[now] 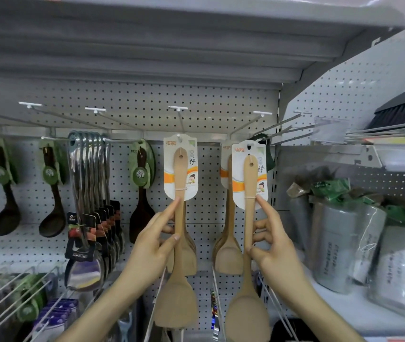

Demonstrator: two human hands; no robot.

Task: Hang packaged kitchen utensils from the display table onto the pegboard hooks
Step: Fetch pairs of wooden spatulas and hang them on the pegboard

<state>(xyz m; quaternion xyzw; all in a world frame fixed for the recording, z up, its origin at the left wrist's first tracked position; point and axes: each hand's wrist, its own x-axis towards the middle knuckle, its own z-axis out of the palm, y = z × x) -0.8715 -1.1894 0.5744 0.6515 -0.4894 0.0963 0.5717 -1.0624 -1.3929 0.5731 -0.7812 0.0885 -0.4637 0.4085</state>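
Grip on both sides is clamped: the left hand (154,245) pinches the handle of a pale wooden flat-bladed spatula (179,218) on a white-and-orange card, forefinger stretched up to the card's lower edge. The right hand (276,248) pinches a pale wooden round-bladed paddle (248,218) on a matching card in the same way. Each utensil stands upright, long axis vertical, with the blade below the grip and the hanging hole above it. The left card's hole sits at the white tip of a wire hook (178,136) on the grey pegboard (134,95); whether it is threaded I cannot tell. The right card's hole lies just in front of the neighbouring hook, where similar wooden spatulas (228,245) hang. The next move, I judge, is a push backward along the hooks. Lower left, a wire basket (24,275) holds green-labelled packs.
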